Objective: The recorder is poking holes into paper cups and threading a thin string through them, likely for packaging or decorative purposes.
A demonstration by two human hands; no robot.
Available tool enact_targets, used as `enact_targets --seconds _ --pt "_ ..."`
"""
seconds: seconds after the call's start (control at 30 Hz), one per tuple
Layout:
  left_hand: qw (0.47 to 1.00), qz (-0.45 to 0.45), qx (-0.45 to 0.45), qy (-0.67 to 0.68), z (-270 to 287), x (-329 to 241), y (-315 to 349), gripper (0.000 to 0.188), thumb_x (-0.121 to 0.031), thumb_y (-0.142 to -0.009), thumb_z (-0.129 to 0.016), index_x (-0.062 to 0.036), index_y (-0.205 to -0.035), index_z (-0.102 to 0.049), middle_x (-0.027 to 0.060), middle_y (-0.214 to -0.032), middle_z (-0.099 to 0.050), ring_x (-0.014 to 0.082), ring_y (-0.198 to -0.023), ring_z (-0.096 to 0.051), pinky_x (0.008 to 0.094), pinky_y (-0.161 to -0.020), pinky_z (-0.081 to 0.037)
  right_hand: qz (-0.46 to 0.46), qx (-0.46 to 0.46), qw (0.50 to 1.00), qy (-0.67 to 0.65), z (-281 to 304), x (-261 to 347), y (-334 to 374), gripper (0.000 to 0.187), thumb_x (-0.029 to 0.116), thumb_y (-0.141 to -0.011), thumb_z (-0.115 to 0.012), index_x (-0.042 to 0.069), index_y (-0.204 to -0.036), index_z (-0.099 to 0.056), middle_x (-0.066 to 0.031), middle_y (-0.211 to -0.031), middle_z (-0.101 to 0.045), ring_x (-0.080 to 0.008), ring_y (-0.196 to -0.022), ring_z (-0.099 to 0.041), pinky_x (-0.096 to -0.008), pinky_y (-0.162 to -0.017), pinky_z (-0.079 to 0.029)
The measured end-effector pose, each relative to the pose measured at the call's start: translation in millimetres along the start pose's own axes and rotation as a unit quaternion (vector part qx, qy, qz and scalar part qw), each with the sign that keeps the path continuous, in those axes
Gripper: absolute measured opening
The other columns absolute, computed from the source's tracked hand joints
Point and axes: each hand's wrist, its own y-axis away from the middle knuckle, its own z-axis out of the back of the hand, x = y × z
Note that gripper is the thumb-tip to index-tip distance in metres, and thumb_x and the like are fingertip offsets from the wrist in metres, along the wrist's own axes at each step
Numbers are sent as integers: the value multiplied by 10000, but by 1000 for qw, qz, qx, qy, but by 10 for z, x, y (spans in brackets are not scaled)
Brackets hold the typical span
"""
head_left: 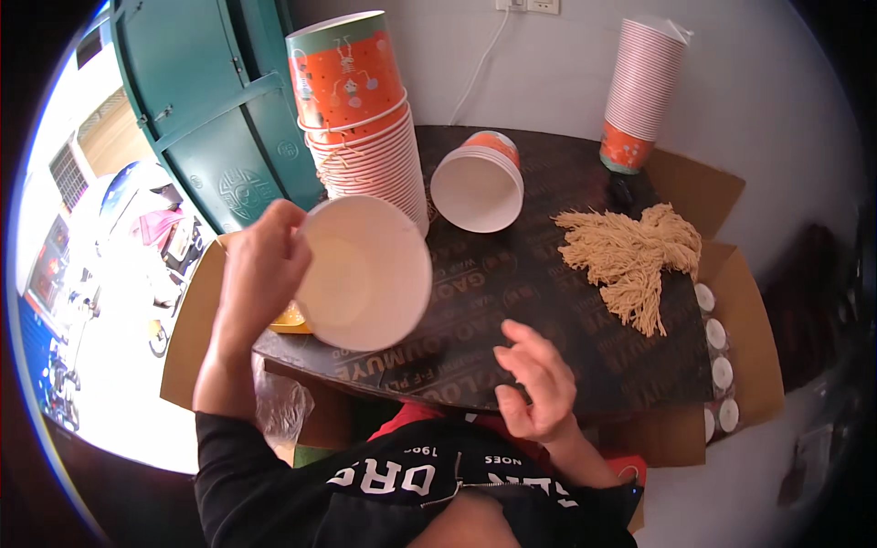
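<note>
My left hand grips a large paper cup by its side, its white open mouth tilted up toward me. Over the table's near edge, my right hand is held up with fingers apart and nothing in it. Behind the held cup rises a tall stack of orange and green paper buckets. Several nested paper cups lie on their side right of that stack, mouth facing me. A bundle of beige cotton strings lies spread on the table's right part.
The dark printed tabletop has a curved near edge. A sleeve of nested paper cups stands at the back right. An open cardboard box with several white round-topped items sits beyond the right edge. A green metal door is at left.
</note>
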Motion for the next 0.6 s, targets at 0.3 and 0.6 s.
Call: enact_targets --seconds 0.3,0.6 --pt "822 -153 -176 -519 877 443 -1251 121 2 -838 -593 -26 -943 -542 168 -736 -653 328 -734 -690 426 -638 -518 -147 -41 988 -14 150 -270 338 162 -52 -880 -542 -63 -990 -661 -168 -1032 -683 -149 -672 -617 -250 -598 -501" --pt "701 -412 -245 -529 330 -232 -2818 121 -102 -858 -638 -57 -971 -633 100 -899 -632 234 -876 -646 369 -784 -520 -179 -40 983 -14 125 -307 406 143 -23 -918 -527 -66 -922 -663 -143 -961 -693 -128 -624 -593 -246 -564 -486"
